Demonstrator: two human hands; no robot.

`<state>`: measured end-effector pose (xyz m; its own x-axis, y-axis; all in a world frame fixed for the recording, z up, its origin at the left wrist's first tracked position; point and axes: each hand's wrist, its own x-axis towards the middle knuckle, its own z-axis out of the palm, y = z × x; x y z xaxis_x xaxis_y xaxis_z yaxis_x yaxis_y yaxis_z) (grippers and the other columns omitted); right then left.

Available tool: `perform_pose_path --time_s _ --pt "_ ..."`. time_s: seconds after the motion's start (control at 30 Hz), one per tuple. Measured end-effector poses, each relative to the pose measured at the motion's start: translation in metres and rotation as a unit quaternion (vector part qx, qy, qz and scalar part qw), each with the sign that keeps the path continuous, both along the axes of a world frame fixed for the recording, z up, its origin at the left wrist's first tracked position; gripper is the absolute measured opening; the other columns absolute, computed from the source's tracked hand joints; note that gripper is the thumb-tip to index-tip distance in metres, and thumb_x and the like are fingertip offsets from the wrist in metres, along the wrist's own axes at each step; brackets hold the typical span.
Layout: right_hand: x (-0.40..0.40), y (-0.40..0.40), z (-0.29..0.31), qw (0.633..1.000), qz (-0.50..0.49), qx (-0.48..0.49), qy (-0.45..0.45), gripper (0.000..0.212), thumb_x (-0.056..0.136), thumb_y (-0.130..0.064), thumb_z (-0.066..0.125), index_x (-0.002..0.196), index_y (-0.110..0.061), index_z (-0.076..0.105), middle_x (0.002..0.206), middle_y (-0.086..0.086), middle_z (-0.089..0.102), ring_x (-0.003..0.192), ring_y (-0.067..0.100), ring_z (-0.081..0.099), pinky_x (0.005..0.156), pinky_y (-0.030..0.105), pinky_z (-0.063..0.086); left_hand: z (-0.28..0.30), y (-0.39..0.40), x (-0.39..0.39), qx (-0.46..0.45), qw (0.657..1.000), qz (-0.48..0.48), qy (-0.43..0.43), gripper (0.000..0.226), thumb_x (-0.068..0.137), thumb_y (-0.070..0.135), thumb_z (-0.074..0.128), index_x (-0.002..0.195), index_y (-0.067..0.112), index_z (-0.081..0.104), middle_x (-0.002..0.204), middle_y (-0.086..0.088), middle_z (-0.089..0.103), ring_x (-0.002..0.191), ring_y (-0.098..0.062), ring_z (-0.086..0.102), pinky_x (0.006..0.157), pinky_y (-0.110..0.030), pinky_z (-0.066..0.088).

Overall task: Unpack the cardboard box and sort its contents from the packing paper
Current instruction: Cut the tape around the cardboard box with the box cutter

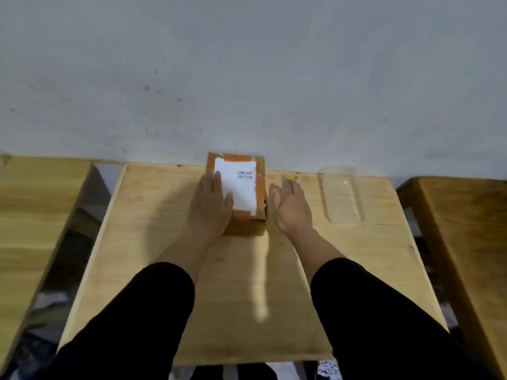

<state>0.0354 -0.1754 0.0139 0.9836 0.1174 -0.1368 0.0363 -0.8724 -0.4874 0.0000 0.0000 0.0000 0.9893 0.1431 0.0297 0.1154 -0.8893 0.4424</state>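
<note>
While the small brown taped cardboard box (241, 193) sits sealed at the wooden table's (164, 242) far edge, the left hand (212, 204) rests flat on it, the right hand (292, 207) hovers open beside it, so unsealing likely follows.

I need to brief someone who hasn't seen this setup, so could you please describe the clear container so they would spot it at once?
Start at the middle wooden table, the one against the grey wall. At its far edge stands a taped cardboard box between the left hand and right hand. The clear container lies right of the box, the only see-through thing there, and looks empty.
</note>
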Motion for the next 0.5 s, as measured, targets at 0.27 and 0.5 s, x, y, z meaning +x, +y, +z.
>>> perform_pose_path --time_s 0.27,0.5 --pt "0.024 -0.016 -0.067 0.994 -0.090 -0.037 -0.038 0.055 0.095 -0.039 0.044 0.144 -0.020 0.028 0.130 0.017 0.040 0.118 0.033 0.040 0.093 0.044 0.041 -0.040 -0.001 0.008 -0.060 0.997 0.049 0.011 0.063 0.096 0.033 0.036 0.147 0.006 0.010 0.156 -0.012 0.008 0.144 -0.023 0.007 0.116 -0.039 0.018" --pt "0.029 -0.023 -0.091 0.994 -0.082 -0.070 -0.029 0.058 0.094 -0.035 0.048 0.145 -0.027 0.023 0.108 0.011 0.044 0.095 0.027 0.043 0.070 0.034 0.039 -0.049 -0.005 0.010 -0.024 0.997 0.072 -0.006 0.060 0.097 0.030 0.038 0.146 0.006 0.014 0.156 -0.012 0.011 0.144 -0.024 0.010 0.115 -0.040 0.023"
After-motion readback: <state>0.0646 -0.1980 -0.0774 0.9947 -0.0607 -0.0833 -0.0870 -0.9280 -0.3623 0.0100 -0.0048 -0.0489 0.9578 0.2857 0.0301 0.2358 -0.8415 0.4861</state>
